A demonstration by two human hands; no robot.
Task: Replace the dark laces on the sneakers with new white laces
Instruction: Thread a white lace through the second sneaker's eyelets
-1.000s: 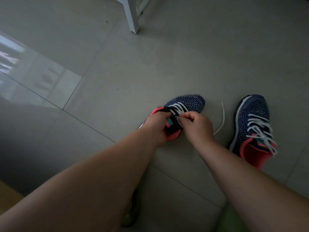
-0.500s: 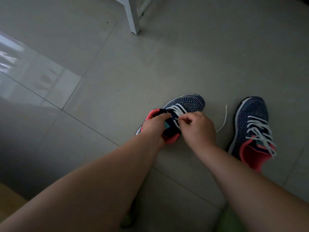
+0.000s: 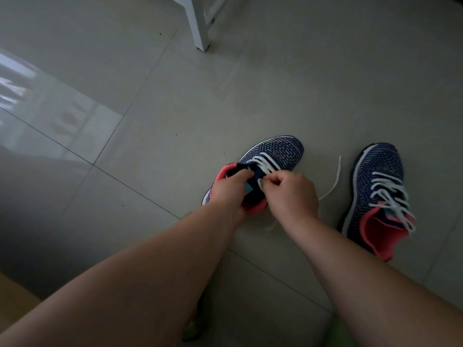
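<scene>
Right grip [image 3: 292, 194] pinches my white lace [image 3: 260, 182], drawn nearer me; left grip [image 3: 229, 190] holds the sneaker [image 3: 273, 152] collar; upper eyelets remain.

Dim glossy grey tiled floor [image 3: 150, 71], white furniture leg [image 3: 198, 23]

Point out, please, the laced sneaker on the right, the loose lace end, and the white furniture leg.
laced sneaker [image 3: 378, 169], head view, toe knit.
loose lace end [image 3: 337, 175], head view, mid strand.
white furniture leg [image 3: 199, 26], head view, lower shaft.

Home interior: glossy tiled floor [image 3: 175, 101], white furniture leg [image 3: 199, 26], sneakers [image 3: 378, 194] on floor
</scene>
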